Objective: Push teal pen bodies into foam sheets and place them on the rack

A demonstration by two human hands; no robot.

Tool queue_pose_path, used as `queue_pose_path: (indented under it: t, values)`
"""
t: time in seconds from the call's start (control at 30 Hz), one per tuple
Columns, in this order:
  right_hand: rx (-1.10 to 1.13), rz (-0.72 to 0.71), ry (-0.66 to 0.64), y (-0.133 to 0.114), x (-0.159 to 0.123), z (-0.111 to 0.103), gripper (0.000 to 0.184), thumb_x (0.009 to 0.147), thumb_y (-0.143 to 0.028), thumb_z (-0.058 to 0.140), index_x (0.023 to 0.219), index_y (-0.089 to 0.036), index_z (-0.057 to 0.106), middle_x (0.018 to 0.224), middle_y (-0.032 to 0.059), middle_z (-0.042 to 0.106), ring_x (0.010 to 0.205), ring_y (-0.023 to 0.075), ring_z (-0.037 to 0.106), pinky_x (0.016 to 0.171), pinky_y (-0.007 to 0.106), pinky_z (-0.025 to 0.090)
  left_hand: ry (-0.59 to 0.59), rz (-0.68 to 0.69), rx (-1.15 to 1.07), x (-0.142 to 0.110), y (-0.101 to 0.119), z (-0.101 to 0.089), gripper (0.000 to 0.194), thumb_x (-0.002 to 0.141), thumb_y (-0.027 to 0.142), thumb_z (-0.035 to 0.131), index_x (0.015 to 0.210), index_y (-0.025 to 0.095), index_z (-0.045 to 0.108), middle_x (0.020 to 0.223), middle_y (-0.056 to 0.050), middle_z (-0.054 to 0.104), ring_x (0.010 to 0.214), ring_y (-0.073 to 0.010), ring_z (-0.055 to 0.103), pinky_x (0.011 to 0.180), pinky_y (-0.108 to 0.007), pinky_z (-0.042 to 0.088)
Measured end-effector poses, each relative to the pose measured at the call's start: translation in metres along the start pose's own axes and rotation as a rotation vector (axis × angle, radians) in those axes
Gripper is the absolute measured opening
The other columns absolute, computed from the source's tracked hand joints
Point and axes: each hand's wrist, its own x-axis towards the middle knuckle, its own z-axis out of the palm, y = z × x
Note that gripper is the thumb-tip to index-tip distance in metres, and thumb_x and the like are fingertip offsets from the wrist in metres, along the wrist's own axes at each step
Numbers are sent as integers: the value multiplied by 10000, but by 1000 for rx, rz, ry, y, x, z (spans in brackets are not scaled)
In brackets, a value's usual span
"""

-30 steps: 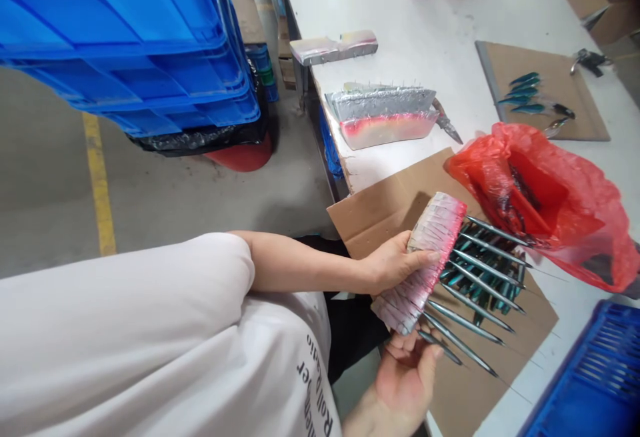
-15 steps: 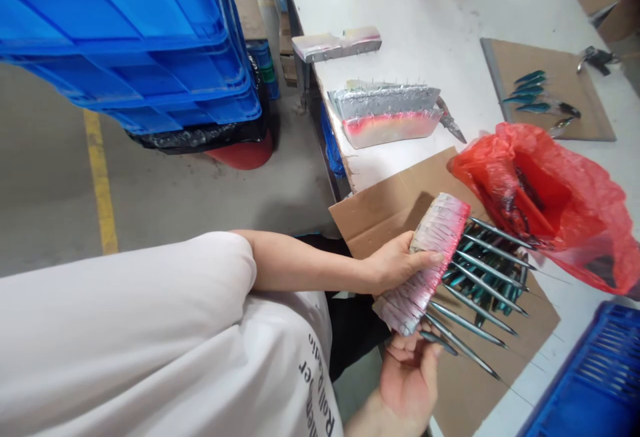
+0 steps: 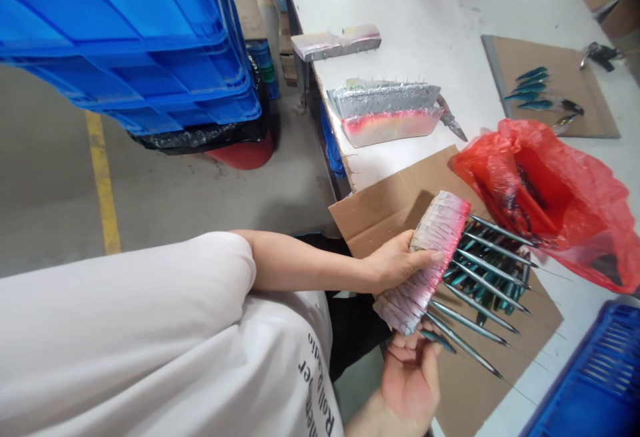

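My left hand [image 3: 395,262] grips a long foam block [image 3: 425,263], pink and silver with paint, over a brown cardboard sheet [image 3: 385,207]. Several thin teal lures [image 3: 475,283] stick out of the block's right side like comb teeth. My right hand [image 3: 411,377] is below the block's near end, palm up, fingers curled around the lowest lure [image 3: 440,342]. Loose teal lures [image 3: 500,277] lie on the cardboard under the spikes.
A red plastic bag [image 3: 550,197] lies right of the block. Two more painted foam blocks [image 3: 387,111] and a third [image 3: 335,42] sit farther up the white table. A second cardboard [image 3: 550,87] holds a few lures. Blue crates [image 3: 125,37] stand left; a blue basket [image 3: 595,383] is bottom right.
Almost nothing has moved. The view has drifted slightly, and my right hand sits a touch lower under the block.
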Motion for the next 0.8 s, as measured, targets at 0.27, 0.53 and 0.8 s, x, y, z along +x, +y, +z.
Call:
queue_pose_path:
  t: [0.27, 0.53, 0.8]
  values:
    - [10, 20, 6, 0, 2, 0, 116, 765, -243, 511, 807, -216, 615, 822, -50, 613, 780, 37, 574, 703, 177, 487, -5, -17, -25, 1, -2, 0, 442, 725, 462, 583, 1036, 172, 460, 851, -47, 599, 660, -123, 560, 602, -262, 470]
    - [-5, -9, 4, -1, 1, 0, 113, 765, -239, 505, 795, -215, 611, 823, -46, 611, 815, 45, 576, 696, 189, 484, 8, -4, -7, 2, -3, 0, 453, 716, 477, 590, 1027, 170, 470, 855, -45, 593, 676, -124, 556, 607, -253, 463]
    - [-45, -135, -2, 0, -2, -3, 90, 741, -245, 537, 776, -220, 615, 832, -33, 639, 798, 87, 600, 742, 272, 508, 13, 14, 42, 0, -1, -1, 426, 725, 466, 582, 1012, 169, 476, 870, -40, 589, 692, -116, 546, 645, -248, 455]
